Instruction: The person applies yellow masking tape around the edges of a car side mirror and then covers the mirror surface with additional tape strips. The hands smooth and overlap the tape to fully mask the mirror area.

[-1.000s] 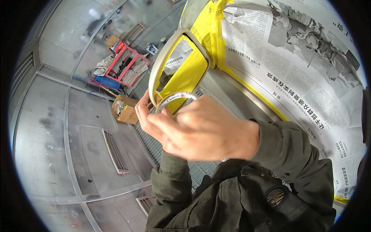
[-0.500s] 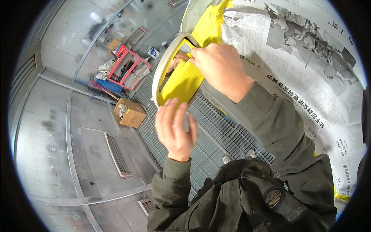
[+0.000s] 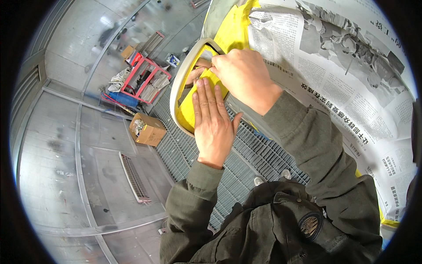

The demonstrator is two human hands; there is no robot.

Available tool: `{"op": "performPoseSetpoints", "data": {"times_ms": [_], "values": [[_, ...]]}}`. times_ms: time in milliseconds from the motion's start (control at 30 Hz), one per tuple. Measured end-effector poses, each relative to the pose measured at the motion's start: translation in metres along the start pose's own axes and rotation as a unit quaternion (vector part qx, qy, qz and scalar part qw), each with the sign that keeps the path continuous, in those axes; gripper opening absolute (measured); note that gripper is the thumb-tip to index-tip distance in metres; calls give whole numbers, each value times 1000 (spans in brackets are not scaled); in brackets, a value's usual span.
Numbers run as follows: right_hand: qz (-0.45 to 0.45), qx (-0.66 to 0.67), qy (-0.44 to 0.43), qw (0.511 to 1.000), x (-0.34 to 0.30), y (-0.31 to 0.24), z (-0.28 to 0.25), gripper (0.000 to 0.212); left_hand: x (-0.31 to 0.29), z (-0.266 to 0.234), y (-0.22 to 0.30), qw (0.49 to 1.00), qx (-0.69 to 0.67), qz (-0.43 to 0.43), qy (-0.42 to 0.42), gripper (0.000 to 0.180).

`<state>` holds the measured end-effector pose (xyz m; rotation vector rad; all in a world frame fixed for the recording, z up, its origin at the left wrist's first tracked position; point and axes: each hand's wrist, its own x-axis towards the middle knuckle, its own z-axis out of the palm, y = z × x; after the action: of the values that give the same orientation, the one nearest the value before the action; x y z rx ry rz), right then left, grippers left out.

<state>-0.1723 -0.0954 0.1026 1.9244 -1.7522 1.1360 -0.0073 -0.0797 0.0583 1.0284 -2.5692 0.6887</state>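
Note:
A side mirror (image 3: 175,94) with a pale grey housing juts out from the vehicle. Yellow masking tape (image 3: 187,110) covers much of its glass, and a bare strip of mirror glass (image 3: 204,56) reflects a hand. My left hand (image 3: 214,114) lies flat on the taped face, fingers stretched out together and thumb apart. At the mirror's upper inner edge, my right hand (image 3: 246,77) is closed, its fingertips pinching the tape; the exact grip is partly hidden by the hand. More yellow tape spreads behind the mirror.
Newspaper sheets (image 3: 325,83) cover the vehicle at right. Metal floor grating (image 3: 239,176) lies below. Beyond it are a cardboard box (image 3: 149,130), a red rack (image 3: 143,79) holding items, and a grey panelled wall (image 3: 57,154) at left.
My left hand has moved up and right from the mirror's lower edge onto the taped face, its fingers now flat. My right hand stays at the upper inner edge, shifted slightly left.

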Motion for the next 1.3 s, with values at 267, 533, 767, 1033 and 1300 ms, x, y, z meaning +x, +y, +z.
{"op": "performPoseSetpoints", "data": {"times_ms": [267,533,767,1033,1300], "values": [[4,23,-31,999,-15,4,-24,15,12,6,5,1000,-3,6,21,92],[30,-9,15,999,-9,11,-5,14,12,5,4,1000,-6,8,17,89],[101,88,92,987,-18,6,11,20,12,3,4,1000,-20,-1,3,93],[257,349,191,881,-50,0,-18,16,22,7,8,1000,18,9,-14,96],[272,426,134,852,-75,-11,-44,14,55,20,15,994,96,44,-10,93]]}}
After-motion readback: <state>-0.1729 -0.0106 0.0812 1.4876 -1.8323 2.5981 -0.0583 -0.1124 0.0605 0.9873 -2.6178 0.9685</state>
